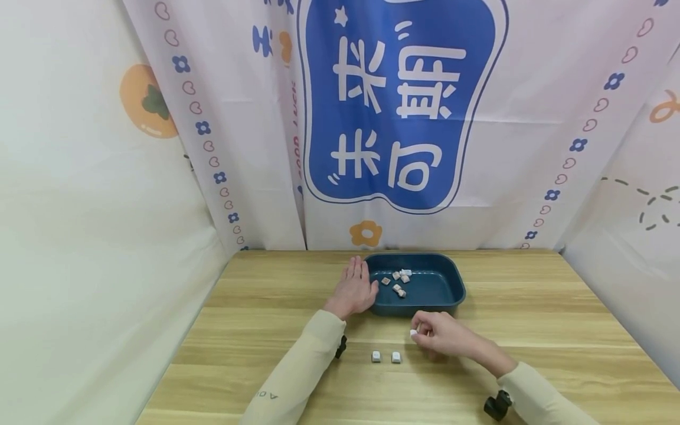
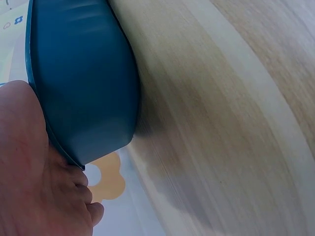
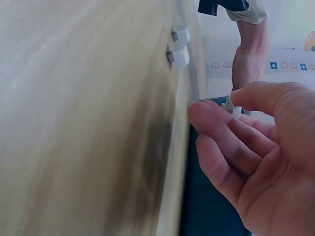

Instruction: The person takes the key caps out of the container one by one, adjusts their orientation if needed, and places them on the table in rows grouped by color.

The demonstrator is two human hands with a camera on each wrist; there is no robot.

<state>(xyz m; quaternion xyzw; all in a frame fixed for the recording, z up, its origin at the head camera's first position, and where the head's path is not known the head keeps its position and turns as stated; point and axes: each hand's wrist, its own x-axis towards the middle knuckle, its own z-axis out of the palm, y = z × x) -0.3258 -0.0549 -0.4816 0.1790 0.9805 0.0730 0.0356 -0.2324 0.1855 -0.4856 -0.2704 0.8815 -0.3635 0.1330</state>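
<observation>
My right hand [image 1: 446,335] pinches a small white keycap [image 1: 413,333] between thumb and fingertips, just in front of the tray. In the right wrist view this keycap [image 3: 236,111] shows at the thumb tip, its hollow side partly visible. Two more white keycaps, a left one [image 1: 376,356] and a right one [image 1: 396,358], sit side by side on the table. My left hand [image 1: 355,289] rests against the left end of the dark blue tray [image 1: 461,293], fingers straight and thumb over the rim. In the left wrist view the tray's outer wall [image 2: 83,83] stands beside this hand [image 2: 34,182].
Inside the tray lie several small beige and white pieces [image 1: 386,281], mostly toward its left half. The wooden table [image 1: 255,354] ends at a printed cloth backdrop [image 1: 255,224] close behind the tray. Cloth walls stand at both sides.
</observation>
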